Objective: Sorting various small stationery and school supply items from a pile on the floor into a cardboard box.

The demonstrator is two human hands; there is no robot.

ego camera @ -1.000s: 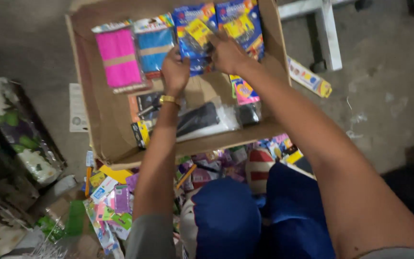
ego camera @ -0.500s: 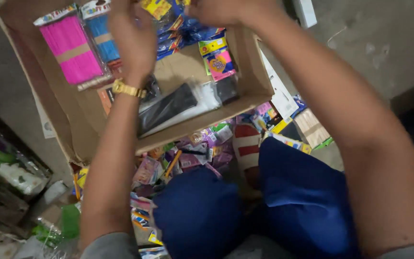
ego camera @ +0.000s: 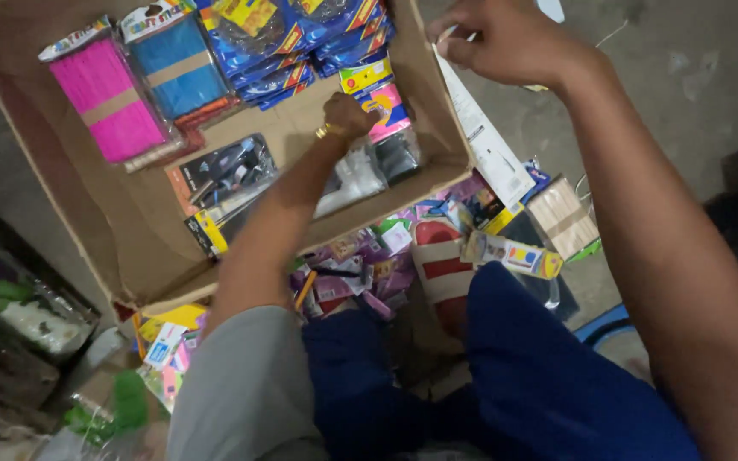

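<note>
Left hand [ego camera: 348,115] fisted, grip unclear, deep in cardboard box [ego camera: 87,239] beside pink packet [ego camera: 386,107] | right hand [ego camera: 506,38] pinching something thin at box edge | box part-filled; many packets [ego camera: 360,273] still on floor

Bare grey concrete floor [ego camera: 694,77]

The left hand [ego camera: 348,115] hides its fingers (curled under), and blue packets [ego camera: 301,34] are cropped.
</note>
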